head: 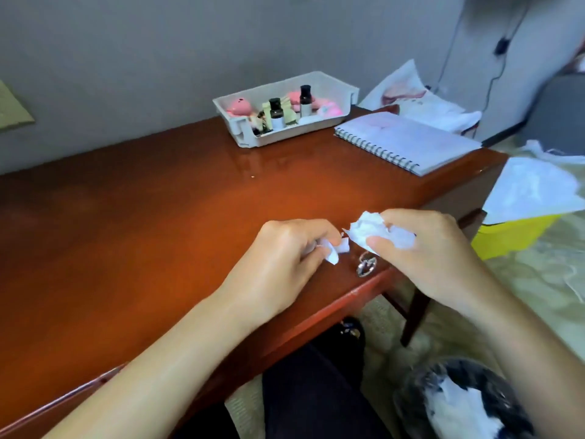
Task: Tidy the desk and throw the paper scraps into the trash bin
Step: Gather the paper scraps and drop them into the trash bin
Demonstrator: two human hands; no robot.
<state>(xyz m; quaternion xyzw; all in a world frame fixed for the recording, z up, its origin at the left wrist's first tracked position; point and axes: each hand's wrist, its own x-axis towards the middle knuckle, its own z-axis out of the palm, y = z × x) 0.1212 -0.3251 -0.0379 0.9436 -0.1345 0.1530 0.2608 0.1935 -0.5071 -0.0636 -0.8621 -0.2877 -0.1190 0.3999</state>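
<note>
My left hand (278, 258) hovers over the front edge of the brown desk (142, 217) and pinches small white paper scraps (334, 250) in its curled fingers. Just to its right, my right hand (433, 248) grips a larger crumpled wad of white paper (370, 231) above the desk's front edge. The two hands are close together, nearly touching. A dark trash bin (465, 403) lined with a bag and holding white paper stands on the floor at the lower right, partly behind my right forearm.
At the back of the desk sit a white tray (335, 90) with small bottles and pink items and a spiral notebook (408, 141). A yellow box (509, 236) with white tissue stands right of the desk. A metal drawer handle (365, 267) hangs below the hands.
</note>
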